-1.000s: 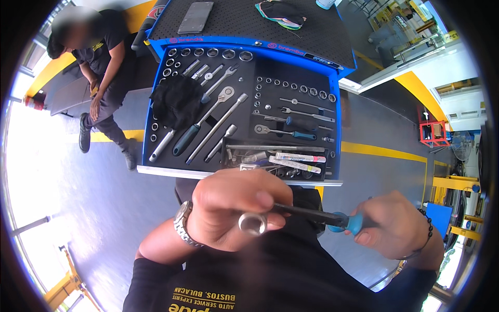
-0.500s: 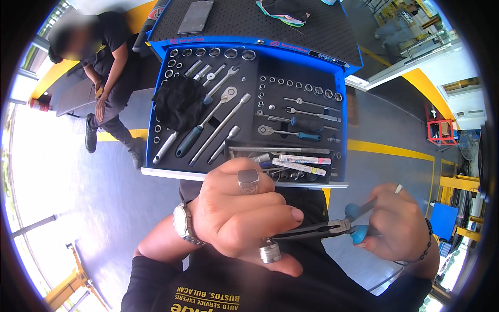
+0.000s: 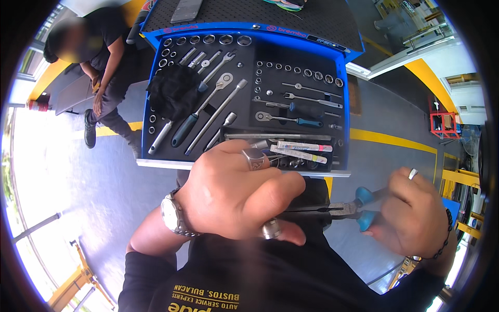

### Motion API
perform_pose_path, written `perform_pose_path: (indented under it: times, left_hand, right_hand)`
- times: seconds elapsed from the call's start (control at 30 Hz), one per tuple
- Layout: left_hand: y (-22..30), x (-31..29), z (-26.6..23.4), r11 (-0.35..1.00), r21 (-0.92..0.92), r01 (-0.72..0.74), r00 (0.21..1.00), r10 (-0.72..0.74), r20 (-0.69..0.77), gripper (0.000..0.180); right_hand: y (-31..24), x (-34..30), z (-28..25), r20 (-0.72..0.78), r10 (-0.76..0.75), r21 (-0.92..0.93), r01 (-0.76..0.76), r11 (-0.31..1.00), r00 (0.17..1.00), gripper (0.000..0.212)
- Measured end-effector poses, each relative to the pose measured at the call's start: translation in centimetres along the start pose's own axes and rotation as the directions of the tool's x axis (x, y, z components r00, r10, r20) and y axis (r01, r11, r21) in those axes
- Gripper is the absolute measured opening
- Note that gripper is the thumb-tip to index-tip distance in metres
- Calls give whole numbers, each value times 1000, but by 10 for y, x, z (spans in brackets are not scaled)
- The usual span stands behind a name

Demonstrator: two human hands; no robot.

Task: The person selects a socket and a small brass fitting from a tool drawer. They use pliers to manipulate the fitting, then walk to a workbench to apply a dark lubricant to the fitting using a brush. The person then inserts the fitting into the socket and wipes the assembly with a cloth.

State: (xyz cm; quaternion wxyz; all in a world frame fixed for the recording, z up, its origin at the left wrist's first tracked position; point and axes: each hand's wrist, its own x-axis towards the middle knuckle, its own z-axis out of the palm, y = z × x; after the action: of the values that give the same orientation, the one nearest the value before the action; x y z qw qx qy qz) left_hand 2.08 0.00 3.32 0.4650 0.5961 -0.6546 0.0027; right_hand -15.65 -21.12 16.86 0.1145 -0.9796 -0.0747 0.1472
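Observation:
My right hand [image 3: 413, 213], partly blurred, is closed on the blue handles of a pair of long-nose pliers [image 3: 343, 209]. The handles stand apart. The dark jaws run left toward my left hand [image 3: 239, 192], and their tips are hidden behind its fingers. Between the curled fingers and thumb of that hand sits a short silver metal cylinder [image 3: 271, 229] that looks like a socket. Whether the jaws touch it I cannot tell. Both hands are held in front of my body, just on the near side of an open tool drawer [image 3: 239, 112].
The blue tool cabinet's drawer holds sockets, ratchets [image 3: 283, 119] and extension bars in dark foam. A black cloth [image 3: 176, 96] lies on its left side. Two markers [image 3: 301, 151] rest in a near tray. A phone [image 3: 187, 10] lies on top. Another person [image 3: 106, 67] sits at left.
The pliers and my right hand have shifted slightly up and to the right in view. My left hand has moved a little left and up, still holding the silver cylinder. The drawer sits slightly higher in view.

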Motion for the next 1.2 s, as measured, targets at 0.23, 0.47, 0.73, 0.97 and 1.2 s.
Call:
perform_pose_path:
  times: [0.23,0.47,0.73,0.97,1.2]
  left_hand:
    - [-9,-3,-2,955,-291,-53,994,22,-107,49]
    - [-10,-8,-3,924,-381,-27,985,-40,-166,54]
    - [-13,-10,-1,924,-383,-16,964,-87,-251,54]
    - [-14,-17,2,861,-482,162,943,-280,-182,46]
    - [-38,-25,23,800,-495,339,878,-458,-138,31]
  right_hand:
    - [14,3,13,-94,-101,132,113,985,990,42]
    - [11,1,39,-128,-59,351,101,931,990,43]
    - [1,2,50,-142,12,430,51,901,990,46]
    - [5,11,71,-293,33,366,79,927,956,44]
    - [6,30,73,-22,293,612,-219,760,956,41]
